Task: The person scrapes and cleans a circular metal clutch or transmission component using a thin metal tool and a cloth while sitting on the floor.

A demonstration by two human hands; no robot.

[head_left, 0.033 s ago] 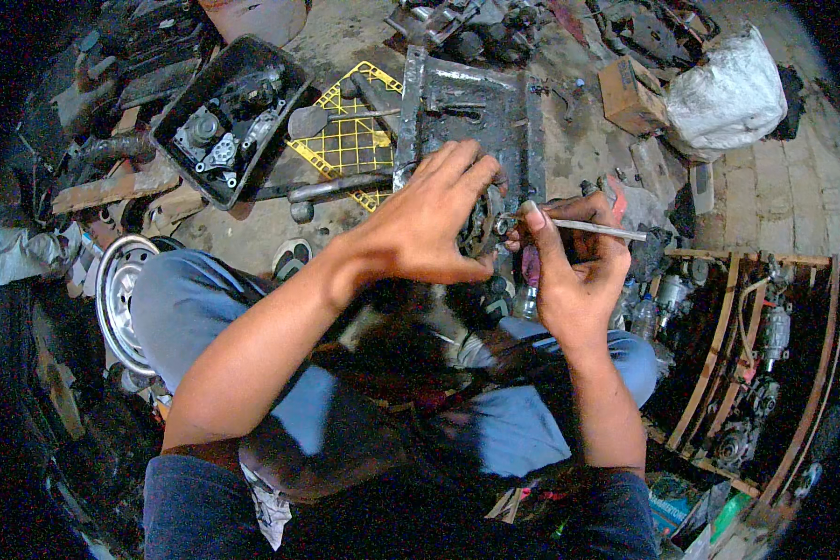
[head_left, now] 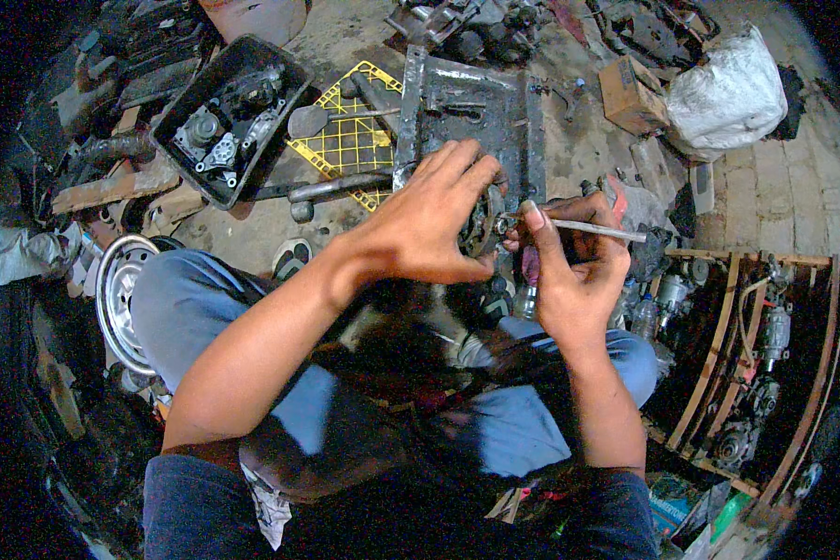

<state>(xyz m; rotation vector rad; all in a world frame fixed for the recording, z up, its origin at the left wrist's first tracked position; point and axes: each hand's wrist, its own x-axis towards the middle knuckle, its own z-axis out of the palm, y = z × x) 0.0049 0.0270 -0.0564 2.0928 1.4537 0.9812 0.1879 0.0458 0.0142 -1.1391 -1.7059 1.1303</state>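
Observation:
My left hand (head_left: pixel 420 224) is curled around a dark, round metal part (head_left: pixel 481 226), with the thumb at its near edge and the fingers over its far side. Between thumb and fingers, my right hand (head_left: pixel 579 271) pinches a slim metal rod (head_left: pixel 602 230). One end of the rod sticks out to the right. Its other end runs behind the thumb, toward a small ring-shaped metal piece (head_left: pixel 503 225) beside the round part. Whether rod and ring are joined cannot be seen. Beyond my hands lies a grimy metal tray (head_left: pixel 529 126) with small pieces in it.
At the far left a black bin (head_left: pixel 167 140) holds metal machine parts. A yellow grid crate (head_left: pixel 356 149) and a hammer (head_left: pixel 313 121) lie beside the tray. A cardboard box (head_left: pixel 633 96) and white sack (head_left: pixel 728 93) stand far right; a wooden rack (head_left: pixel 705 373) is nearer.

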